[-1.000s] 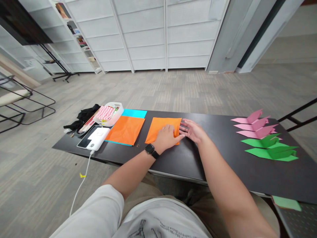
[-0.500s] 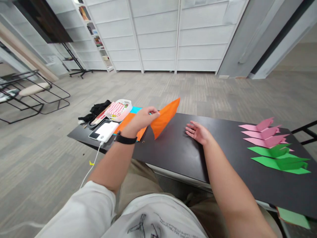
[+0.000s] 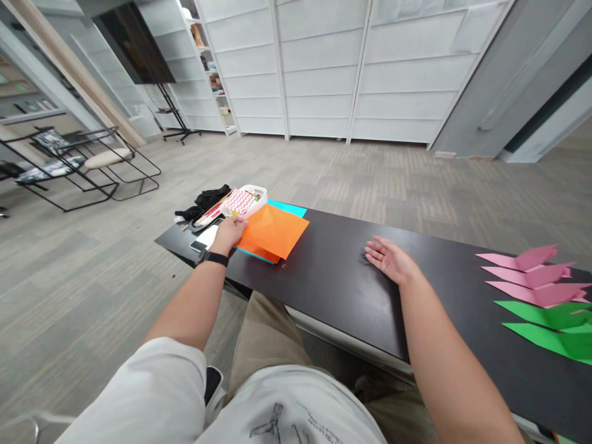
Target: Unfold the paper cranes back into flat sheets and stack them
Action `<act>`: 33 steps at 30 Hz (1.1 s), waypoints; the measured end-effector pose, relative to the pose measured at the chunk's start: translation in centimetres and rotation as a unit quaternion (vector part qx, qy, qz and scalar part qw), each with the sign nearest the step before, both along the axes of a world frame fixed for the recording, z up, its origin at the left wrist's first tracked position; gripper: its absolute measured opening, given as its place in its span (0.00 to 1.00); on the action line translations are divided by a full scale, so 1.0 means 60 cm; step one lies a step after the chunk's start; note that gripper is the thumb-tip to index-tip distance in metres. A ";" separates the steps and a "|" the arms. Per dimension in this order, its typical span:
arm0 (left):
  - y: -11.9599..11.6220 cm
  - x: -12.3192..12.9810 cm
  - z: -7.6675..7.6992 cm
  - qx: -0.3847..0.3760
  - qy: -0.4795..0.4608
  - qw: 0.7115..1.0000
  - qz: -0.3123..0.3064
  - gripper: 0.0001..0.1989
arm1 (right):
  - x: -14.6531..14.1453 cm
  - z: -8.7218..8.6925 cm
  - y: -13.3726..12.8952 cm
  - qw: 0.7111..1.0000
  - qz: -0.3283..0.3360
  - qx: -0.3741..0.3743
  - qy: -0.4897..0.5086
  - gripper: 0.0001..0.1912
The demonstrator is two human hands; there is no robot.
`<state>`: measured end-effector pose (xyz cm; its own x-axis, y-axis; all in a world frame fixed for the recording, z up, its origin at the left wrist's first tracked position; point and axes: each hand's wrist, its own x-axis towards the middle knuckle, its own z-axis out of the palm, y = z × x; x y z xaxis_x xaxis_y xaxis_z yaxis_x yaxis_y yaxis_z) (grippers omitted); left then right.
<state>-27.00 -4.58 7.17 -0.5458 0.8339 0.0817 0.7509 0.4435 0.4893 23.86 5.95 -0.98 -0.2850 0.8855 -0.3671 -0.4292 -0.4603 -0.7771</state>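
My left hand (image 3: 231, 232) pinches the left edge of an orange sheet of paper (image 3: 276, 230), fingers closed on it. This sheet hangs slightly tilted over another orange sheet, with blue paper (image 3: 289, 208) showing beneath at the back and front. My right hand (image 3: 390, 259) is just above or on the black table (image 3: 333, 277), fingers apart and slightly curled, with nothing in it. Folded pink paper shapes (image 3: 527, 277) and green paper shapes (image 3: 546, 314) stand in a row on the right.
A white basket (image 3: 263, 196) holding a pink-and-white zigzag item stands at the table's left end. Beside it lie black cloth (image 3: 211, 197) and a white device (image 3: 206, 237), partly behind my left hand. Metal-framed chairs (image 3: 111, 158) and a screen on a stand (image 3: 134, 43) are farther off.
My left hand has moved left, bringing the orange sheet from a steep slant to nearly flat over the paper pile. My right hand stays open. The view has turned left.
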 end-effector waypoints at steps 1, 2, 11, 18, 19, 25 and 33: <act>-0.002 -0.001 -0.009 -0.008 0.043 0.999 0.006 0.12 | 0.000 -0.001 0.000 1.000 0.001 0.002 -0.003 0.07; -0.004 0.001 -0.015 -0.005 0.089 0.996 0.012 0.14 | 0.000 -0.001 0.000 1.000 0.002 0.005 -0.006 0.07; 0.019 0.104 -0.077 -0.011 0.186 0.970 -0.156 0.32 | -0.003 0.010 0.000 1.000 0.008 -0.010 -0.021 0.07; 0.028 0.129 -0.122 -0.134 0.150 0.970 -0.139 0.43 | -0.006 0.013 0.000 1.000 0.004 -0.013 -0.026 0.07; 0.027 0.126 -0.122 -0.135 0.152 0.970 -0.136 0.43 | -0.006 0.012 0.001 1.000 0.007 -0.012 -0.027 0.07; 0.027 0.117 -0.122 -0.144 0.151 0.969 -0.131 0.43 | -0.004 0.006 0.006 0.999 0.011 -0.008 -0.032 0.08; 0.031 0.101 -0.129 -0.146 0.151 0.970 -0.122 0.43 | -0.004 0.007 0.005 0.999 0.009 -0.004 -0.033 0.08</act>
<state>-20.96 -2.72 -0.57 -0.3164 0.9472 -0.0521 0.9407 0.3203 0.1118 23.63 6.23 -0.59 -0.2761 0.8772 -0.3928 -0.3679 -0.4740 -0.8000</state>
